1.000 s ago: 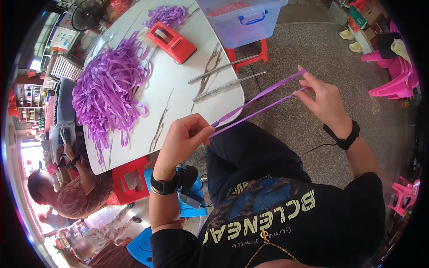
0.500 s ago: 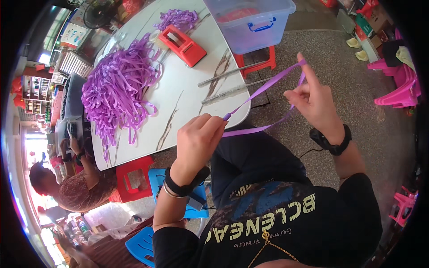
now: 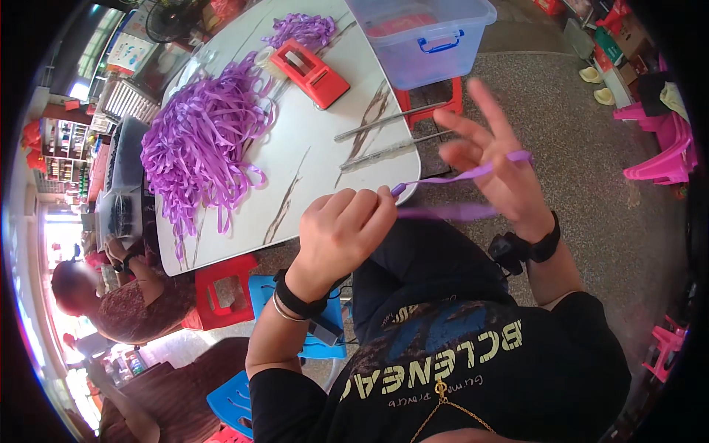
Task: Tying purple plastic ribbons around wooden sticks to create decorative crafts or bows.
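My left hand [image 3: 343,229] is closed on a purple ribbon lanyard [image 3: 447,178], beyond the table's near right corner. A small darker purple end piece [image 3: 399,189] sticks out past its thumb and forefinger. To the right, my right hand [image 3: 495,166] is raised with its fingers spread. The lanyard's loop runs to this hand and crosses near its palm; its lower strand is smeared by motion. On the white marbled table [image 3: 295,192] lies a big heap of purple lanyards [image 3: 203,144]. Behind it is a smaller purple bunch [image 3: 301,31].
A red tape dispenser [image 3: 310,75] stands between the heap and two thin metal rods [image 3: 388,122] that jut over the table edge. A clear lidless bin [image 3: 425,55] sits on a red stool [image 3: 436,102]. Another person [image 3: 133,303] works at the left; pink stools [image 3: 661,151] stand right.
My right hand has opened its fingers and lowered, and the loop stretched over its forefinger has slackened. My left hand has shifted slightly right, still gripping the lanyard.
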A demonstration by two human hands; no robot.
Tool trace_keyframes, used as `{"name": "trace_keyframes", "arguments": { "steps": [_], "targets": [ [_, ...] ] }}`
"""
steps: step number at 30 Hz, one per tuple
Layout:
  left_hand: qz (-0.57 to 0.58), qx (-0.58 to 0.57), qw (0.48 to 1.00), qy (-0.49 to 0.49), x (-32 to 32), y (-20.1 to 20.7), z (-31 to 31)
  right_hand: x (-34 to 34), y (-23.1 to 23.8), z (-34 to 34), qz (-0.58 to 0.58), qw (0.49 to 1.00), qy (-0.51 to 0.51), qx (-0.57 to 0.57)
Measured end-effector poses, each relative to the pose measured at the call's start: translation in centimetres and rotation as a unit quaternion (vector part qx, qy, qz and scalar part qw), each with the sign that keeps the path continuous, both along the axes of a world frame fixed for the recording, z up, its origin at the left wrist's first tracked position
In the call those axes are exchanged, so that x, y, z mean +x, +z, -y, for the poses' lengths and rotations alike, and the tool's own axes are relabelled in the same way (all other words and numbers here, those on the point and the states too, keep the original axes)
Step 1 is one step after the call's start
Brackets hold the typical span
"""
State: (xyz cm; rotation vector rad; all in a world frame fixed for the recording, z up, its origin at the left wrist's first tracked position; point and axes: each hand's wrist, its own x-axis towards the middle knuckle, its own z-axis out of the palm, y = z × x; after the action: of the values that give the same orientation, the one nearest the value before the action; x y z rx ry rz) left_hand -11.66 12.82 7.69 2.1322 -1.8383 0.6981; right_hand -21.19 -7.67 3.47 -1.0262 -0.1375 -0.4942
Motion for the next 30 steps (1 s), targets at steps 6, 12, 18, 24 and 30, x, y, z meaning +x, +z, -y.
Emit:
{"name": "trace_keyframes", "arguments": {
  "steps": [6,12,18,24,30],
  "targets": [
    [0.038,-0.008,0.998,-0.043,-0.3,0.4,0.5,0.1,1.5,0.2,-0.228,0.958,0.171,-0.026],
    [0.057,0.01,0.995,-0.079,-0.3,0.5,0.6,0.9,0.9,0.3,-0.297,0.889,0.337,-0.088],
    [-0.078,-0.004,0.992,-0.096,0.1,0.3,0.6,1.0,1.5,0.7,-0.285,0.881,0.351,-0.14],
    [-0.672,0.018,0.74,0.024,-0.8,-0.8,0.4,1.0,1.2,0.1,0.01,0.855,0.044,-0.517],
    [-0.967,-0.079,0.231,-0.068,-0.9,-3.5,0.9,1.6,-0.9,-0.2,0.223,0.698,-0.206,-0.649]
  ]
}}
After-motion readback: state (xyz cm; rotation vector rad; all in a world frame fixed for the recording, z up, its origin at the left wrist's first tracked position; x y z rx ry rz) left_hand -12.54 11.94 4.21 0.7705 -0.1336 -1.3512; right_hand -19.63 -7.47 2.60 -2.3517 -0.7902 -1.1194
